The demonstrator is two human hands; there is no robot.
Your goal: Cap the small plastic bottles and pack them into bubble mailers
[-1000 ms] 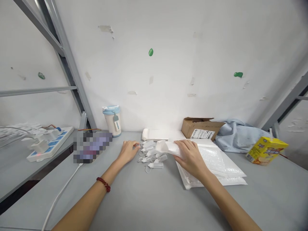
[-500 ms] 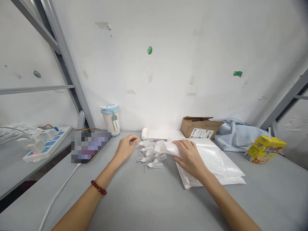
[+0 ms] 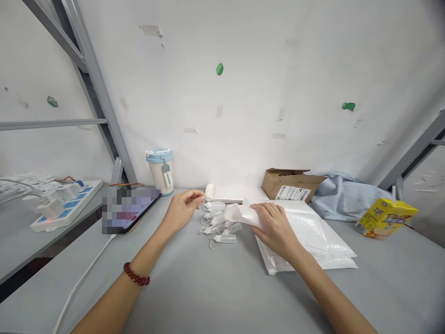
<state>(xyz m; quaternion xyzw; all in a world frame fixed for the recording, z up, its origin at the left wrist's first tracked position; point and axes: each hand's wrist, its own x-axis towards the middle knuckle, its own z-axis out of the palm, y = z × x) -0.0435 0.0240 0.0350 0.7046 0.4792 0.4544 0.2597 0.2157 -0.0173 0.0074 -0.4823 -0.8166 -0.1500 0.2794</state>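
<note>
My left hand (image 3: 182,209) is raised a little above the grey table (image 3: 208,287), its fingertips pinched on one small clear plastic bottle (image 3: 212,205) from a heap of several such bottles (image 3: 219,226). My right hand (image 3: 274,225) grips a white bubble mailer (image 3: 239,215), curled so its mouth faces left toward the bottles. Under that hand lies a stack of white bubble mailers (image 3: 313,246).
A phone (image 3: 130,209) with a white cable lies at the left, a blue-lidded cup (image 3: 160,171) behind it. A power strip (image 3: 62,206) sits far left. At the back are a white tray (image 3: 229,193), a cardboard box (image 3: 290,184), blue cloth (image 3: 344,197) and a yellow carton (image 3: 385,217).
My left hand has closed on a small bottle at the heap's left edge and lifted it slightly. The right hand has kept still with the mailer.
</note>
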